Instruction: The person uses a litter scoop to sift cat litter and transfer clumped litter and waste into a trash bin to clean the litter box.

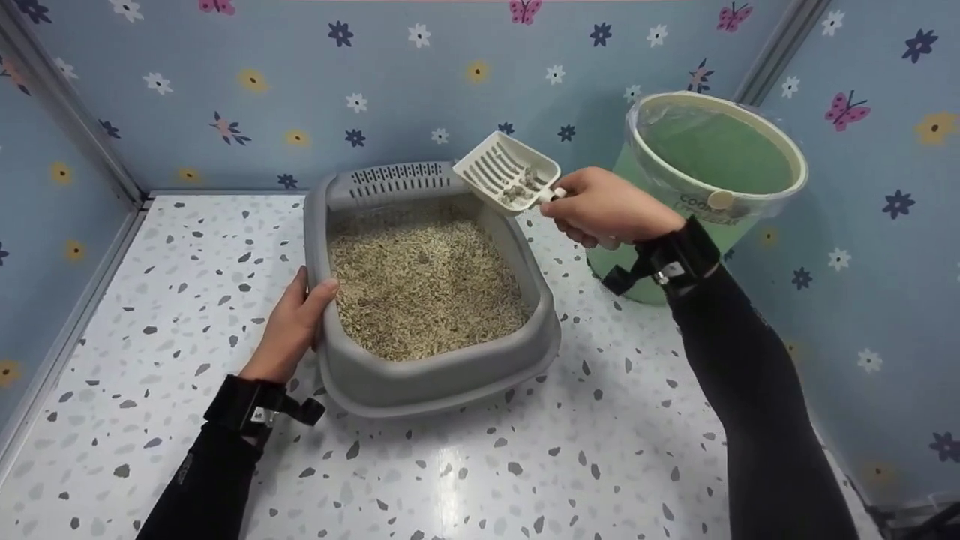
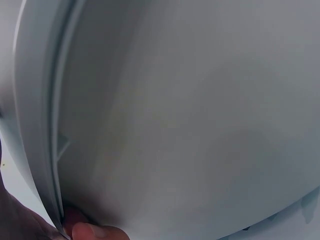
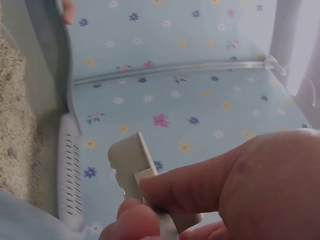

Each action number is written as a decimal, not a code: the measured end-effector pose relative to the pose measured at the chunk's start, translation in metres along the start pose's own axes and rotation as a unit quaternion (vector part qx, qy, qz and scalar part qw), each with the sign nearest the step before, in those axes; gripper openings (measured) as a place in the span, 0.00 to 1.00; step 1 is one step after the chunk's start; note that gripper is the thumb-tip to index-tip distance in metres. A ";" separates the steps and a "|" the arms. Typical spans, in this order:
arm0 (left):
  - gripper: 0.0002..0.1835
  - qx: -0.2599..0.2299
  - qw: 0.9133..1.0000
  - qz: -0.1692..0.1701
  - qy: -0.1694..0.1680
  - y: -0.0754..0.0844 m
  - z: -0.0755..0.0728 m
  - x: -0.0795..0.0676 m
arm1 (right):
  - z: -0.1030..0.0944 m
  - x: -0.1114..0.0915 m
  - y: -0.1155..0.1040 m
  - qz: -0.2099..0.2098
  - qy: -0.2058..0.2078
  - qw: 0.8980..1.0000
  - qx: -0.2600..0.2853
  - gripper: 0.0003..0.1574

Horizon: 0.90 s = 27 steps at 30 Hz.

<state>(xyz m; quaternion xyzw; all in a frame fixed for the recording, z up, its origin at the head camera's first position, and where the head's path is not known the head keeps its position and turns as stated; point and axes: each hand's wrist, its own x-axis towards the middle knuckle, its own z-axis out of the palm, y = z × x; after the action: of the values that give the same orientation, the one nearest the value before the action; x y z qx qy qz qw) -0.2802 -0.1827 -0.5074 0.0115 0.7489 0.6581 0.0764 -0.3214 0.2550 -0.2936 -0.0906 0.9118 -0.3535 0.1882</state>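
Note:
A grey litter box (image 1: 442, 386) holds tan pellet litter (image 1: 427, 285). My left hand (image 1: 296, 326) grips its left rim, thumb over the edge and fingers on the outer side. In the left wrist view, fingertips (image 2: 95, 232) curl at the grey wall of the box (image 2: 190, 115). The handle of a cream slotted litter scoop (image 1: 491, 169) is in my right hand (image 1: 611, 206), raised over the box's back right corner. Greyish clumps (image 1: 521, 187) lie in the scoop near its handle end. From the right wrist, the scoop (image 3: 131, 160) shows edge-on, thumb pressed along its handle.
To the right stands a green bin (image 1: 720, 150) with a cream rim and a clear plastic liner. Blue flowered panels (image 1: 420, 82) rise behind and at both sides. Underneath is a white speckled floor (image 1: 450, 480).

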 end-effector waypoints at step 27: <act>0.51 0.001 1.000 0.020 0.002 0.000 0.002 0.000 | -0.130 -0.053 0.057 0.124 0.218 0.968 -0.007 0.15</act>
<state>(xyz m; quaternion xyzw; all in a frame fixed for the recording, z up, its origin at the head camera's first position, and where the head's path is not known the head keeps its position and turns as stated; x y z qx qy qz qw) -0.2801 -0.1807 -0.5072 0.0257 0.7490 0.6592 0.0616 -0.3275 0.3923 -0.2293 0.1015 0.9373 -0.3325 0.0263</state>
